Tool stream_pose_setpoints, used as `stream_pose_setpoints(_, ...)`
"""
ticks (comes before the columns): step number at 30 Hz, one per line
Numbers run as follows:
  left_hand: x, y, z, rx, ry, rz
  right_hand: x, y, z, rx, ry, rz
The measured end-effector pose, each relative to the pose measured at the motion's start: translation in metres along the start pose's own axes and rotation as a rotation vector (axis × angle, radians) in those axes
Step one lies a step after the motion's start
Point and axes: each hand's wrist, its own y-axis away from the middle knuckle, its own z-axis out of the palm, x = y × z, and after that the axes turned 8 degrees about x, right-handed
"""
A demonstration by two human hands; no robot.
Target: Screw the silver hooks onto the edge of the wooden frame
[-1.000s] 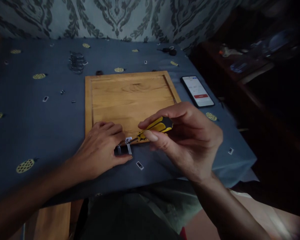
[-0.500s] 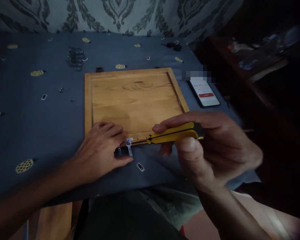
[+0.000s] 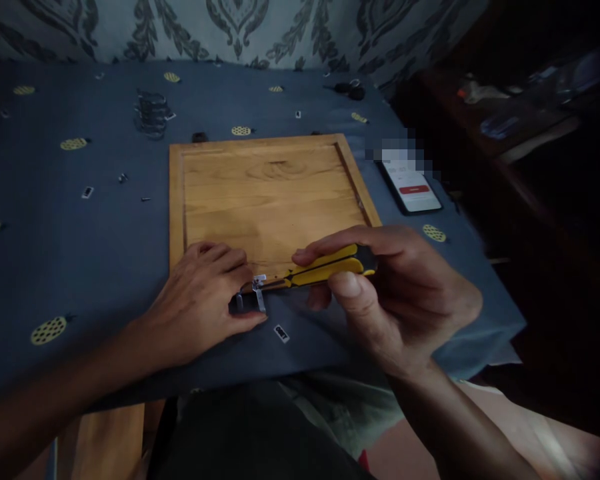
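Note:
A framed wooden panel (image 3: 267,200) lies flat on the blue patterned cloth. At its near edge, my left hand (image 3: 195,303) is closed with fingers and thumb around a small metal bracket (image 3: 260,299), pressing it to the frame. My right hand (image 3: 405,300) grips a yellow and black screwdriver (image 3: 325,267) by its handle, thumb below and forefinger along the top. The shaft points left, and its tip meets the bracket. Whether a screw sits under the tip is too small to tell. Part of the bracket is hidden behind my left fingers.
A smartphone (image 3: 411,187) lies right of the panel. Several metal pieces (image 3: 151,115) sit at the back left, and a small screw (image 3: 146,199) is left of the panel. A black object (image 3: 351,89) lies at the far edge. Dark furniture (image 3: 480,147) borders the right.
My right hand and the screwdriver have moved left, and the tip has come closer into the bracket. My left hand and the panel have stayed nearly still.

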Motion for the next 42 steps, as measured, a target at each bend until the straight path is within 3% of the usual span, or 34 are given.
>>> stream_pose_setpoints(12,-0.002,0.002,0.004,0.094,-0.033,0.048,-0.005,-0.010,0.005,-0.134,0.060,-0.203)
stream_pose_setpoints(22,-0.001,0.001,0.000,0.067,-0.022,0.037,-0.008,-0.013,0.007,-0.169,-0.168,0.130)
stream_pose_setpoints(27,-0.002,0.002,0.003,0.076,-0.024,0.043,-0.010,-0.014,0.003,-0.259,-0.215,0.079)
stream_pose_setpoints(32,-0.001,0.002,0.002,0.069,-0.031,0.034,-0.010,-0.018,0.005,-0.175,-0.154,-0.013)
stream_pose_setpoints(37,-0.001,0.002,0.001,0.087,-0.050,0.031,-0.009,-0.017,0.008,-0.162,-0.200,0.127)
stream_pose_setpoints(42,-0.002,0.003,0.002,0.106,-0.044,0.054,-0.008,-0.019,0.004,-0.220,-0.216,0.094)
